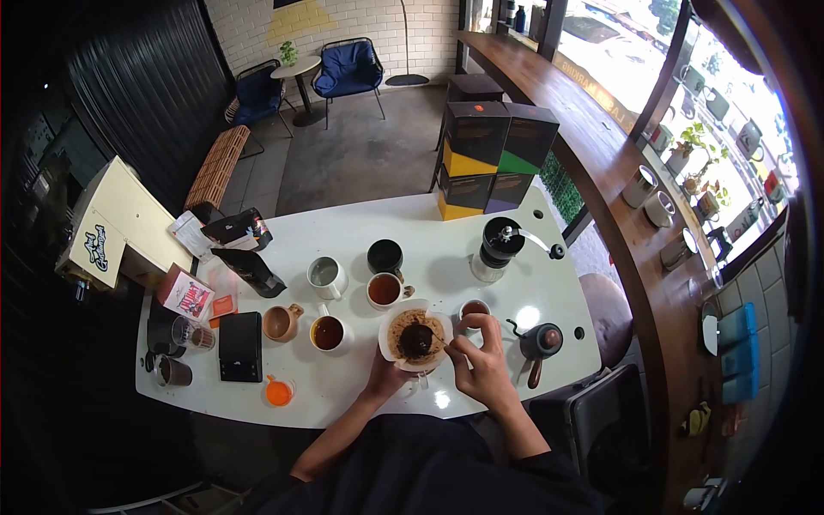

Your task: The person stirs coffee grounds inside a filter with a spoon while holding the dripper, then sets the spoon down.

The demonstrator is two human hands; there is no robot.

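A white coffee dripper with a paper filter [402,323] and dark wet grounds inside is just in front of me. My left hand [386,375] is wrapped round its lower left side. My right hand [483,360] is closed in a pinch at the dripper's right edge, on a thin stick or spoon handle that reaches towards the grounds. Behind the dripper stands a white cup of reddish-brown liquid [384,290], with a black cup [384,256] behind it. Another white cup with dark liquid [327,333] is to the left. A small cup [474,311] sits behind my right hand.
A kettle [540,341] and a hand grinder [498,245] with its crank stand to the right. On the left are a black scale [240,347], an orange cup [279,391], a brown cup [280,324] and coffee bags. Stacked boxes [493,159] stand at the table's back right.
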